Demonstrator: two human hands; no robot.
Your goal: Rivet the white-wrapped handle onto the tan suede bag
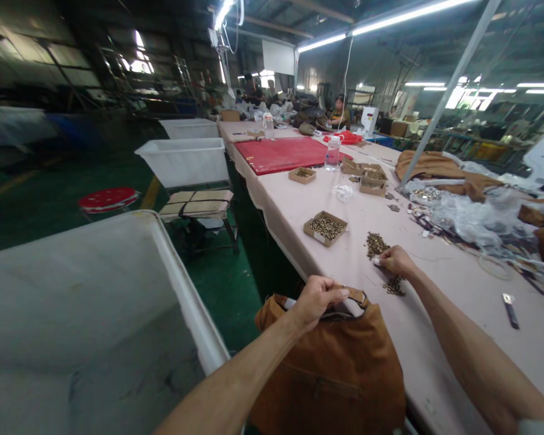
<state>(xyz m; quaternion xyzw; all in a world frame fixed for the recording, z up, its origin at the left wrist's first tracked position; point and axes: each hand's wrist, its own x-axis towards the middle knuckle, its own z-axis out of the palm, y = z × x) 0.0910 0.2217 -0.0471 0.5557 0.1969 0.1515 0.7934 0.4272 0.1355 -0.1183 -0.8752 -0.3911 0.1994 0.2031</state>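
My left hand is closed on the top edge of a brown bag that hangs over the near edge of the long pink table. My right hand rests on the table with its fingers pinched in a loose pile of small brass pieces; what the fingertips hold is too small to name. More of the pieces lie just under the wrist. A small cardboard box full of the same brass pieces stands a little beyond.
A large white bin stands to my left, with more white bins and stools along the green floor. Further on the table lie a red mat, a water bottle, small boxes, crumpled plastic, brown bags and a blade. A person sits far off.
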